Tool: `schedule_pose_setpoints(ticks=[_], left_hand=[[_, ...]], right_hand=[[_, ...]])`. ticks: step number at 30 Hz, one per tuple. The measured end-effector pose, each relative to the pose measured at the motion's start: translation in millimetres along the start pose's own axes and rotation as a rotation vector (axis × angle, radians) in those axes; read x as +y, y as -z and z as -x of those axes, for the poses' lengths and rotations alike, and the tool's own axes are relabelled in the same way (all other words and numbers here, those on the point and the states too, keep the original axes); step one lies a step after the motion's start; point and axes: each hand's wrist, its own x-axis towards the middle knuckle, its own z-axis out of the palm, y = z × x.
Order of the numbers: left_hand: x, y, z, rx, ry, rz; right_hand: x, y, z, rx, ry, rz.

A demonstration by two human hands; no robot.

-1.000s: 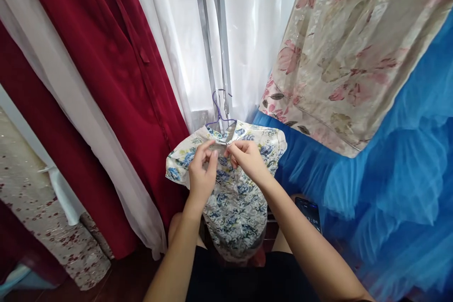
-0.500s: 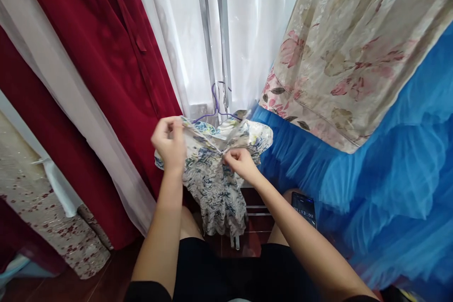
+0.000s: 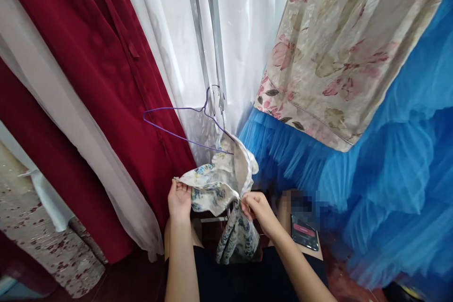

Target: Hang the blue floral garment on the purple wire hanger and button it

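A floral blouse (image 3: 212,200), white with blue and green print, hangs by one shoulder from a purple wire hanger (image 3: 177,138). The hanger's left arm is bare, and its hook catches on a metal pole (image 3: 197,19). My left hand (image 3: 180,200) is closed on the blouse's freed shoulder, fingers curled under the cloth. At the front neckline, my right hand (image 3: 257,210) pinches the fabric. Below that pinch the lower part of the garment bunches and droops between my knees.
Red curtain-like cloth (image 3: 116,118) hangs at left and a white one (image 3: 244,33) behind the pole. A beige floral garment (image 3: 325,66) and blue tulle (image 3: 385,188) fill the right side. A phone (image 3: 304,232) lies on my right thigh.
The blouse's left shoulder has come off the hanger, baring that arm. My left hand has moved down with it, and my right hand has moved lower and slightly right with the neckline.
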Motion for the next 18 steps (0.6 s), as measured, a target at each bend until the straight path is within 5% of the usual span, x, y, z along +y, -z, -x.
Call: schedule_pose_setpoints(ticks=[3, 6, 11, 16, 18], left_hand=[[-15, -17.6, 42, -0.127, 0.094, 0.085], [-10, -47.5, 88, -0.423, 0.093, -0.066], [2, -85.7, 144, -0.896, -0.010, -0.562], [-5, -84.4, 144, -0.865, -0.144, -0.769], [-10, -73.1, 137, -0.927, -0.086, -0.795]], right_hand=[[36, 15, 25, 0.102, -0.050, 0.101], [36, 27, 44, 0.207, -0.002, 0.208], [-24, 29, 51, -0.187, 0.078, 0.116], [-51, 24, 54, -0.172, -0.015, 0.026], [-51, 27, 60, -0.189, -0.057, 0.012]])
